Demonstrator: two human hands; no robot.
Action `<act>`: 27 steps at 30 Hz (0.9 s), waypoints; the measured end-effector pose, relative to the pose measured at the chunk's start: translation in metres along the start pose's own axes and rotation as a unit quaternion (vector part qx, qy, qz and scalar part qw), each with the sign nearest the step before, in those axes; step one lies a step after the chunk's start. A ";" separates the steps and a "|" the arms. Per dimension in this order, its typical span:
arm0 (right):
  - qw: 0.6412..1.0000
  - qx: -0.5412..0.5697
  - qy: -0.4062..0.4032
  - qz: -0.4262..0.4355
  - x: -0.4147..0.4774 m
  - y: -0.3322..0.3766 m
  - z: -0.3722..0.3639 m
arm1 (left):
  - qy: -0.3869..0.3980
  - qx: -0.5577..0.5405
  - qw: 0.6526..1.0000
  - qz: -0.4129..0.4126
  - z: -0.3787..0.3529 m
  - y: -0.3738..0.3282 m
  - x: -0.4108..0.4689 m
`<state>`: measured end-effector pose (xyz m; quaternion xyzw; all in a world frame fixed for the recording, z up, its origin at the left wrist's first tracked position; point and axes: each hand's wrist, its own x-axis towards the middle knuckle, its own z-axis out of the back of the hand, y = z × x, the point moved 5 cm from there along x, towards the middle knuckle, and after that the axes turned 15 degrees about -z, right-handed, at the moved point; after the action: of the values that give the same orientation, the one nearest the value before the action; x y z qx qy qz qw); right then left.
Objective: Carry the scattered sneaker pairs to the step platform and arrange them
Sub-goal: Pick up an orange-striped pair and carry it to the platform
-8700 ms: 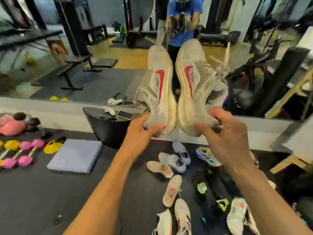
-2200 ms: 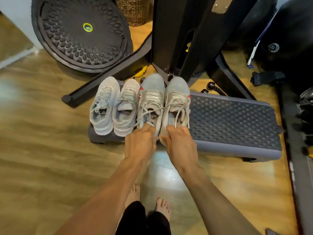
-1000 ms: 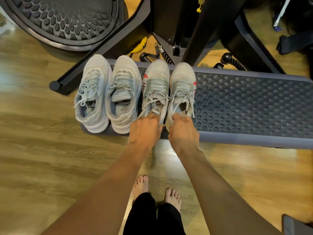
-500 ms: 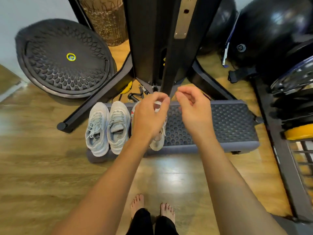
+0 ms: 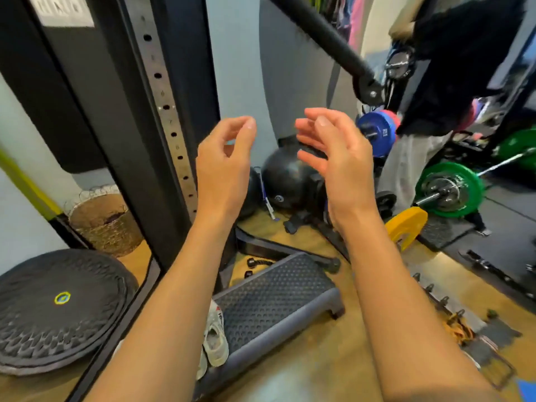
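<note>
The left forearm (image 5: 174, 309) rises from 7 o'clock, the right forearm (image 5: 400, 309) from 5 o'clock. The left hand (image 5: 224, 166) and right hand (image 5: 339, 163) are raised mid-frame, apart, palms facing each other, fingers loosely curled, both empty.

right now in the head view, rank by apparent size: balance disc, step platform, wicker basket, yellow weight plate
1. balance disc and step platform, too alike to split, both partly hidden
2. wicker basket
3. yellow weight plate

even indoor light, motion blur (edges warped)
</note>
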<state>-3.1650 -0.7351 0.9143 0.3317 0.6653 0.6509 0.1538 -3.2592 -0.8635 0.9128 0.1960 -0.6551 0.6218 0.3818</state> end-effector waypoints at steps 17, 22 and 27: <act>0.914 -0.067 -0.346 0.204 -0.266 0.226 0.228 | 0.217 -0.436 0.871 -0.065 -0.172 -0.324 -0.077; 0.879 -0.101 -0.403 0.236 -0.363 0.269 0.304 | 0.258 -0.487 0.830 -0.090 -0.220 -0.425 -0.144; 0.839 -0.158 -0.467 0.229 -0.475 0.307 0.392 | 0.281 -0.554 0.780 -0.077 -0.281 -0.527 -0.224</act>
<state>-2.4934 -0.7613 1.0623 0.7106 0.3079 0.5319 0.3426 -2.6602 -0.7208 1.0783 -0.1831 -0.7327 0.1472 0.6386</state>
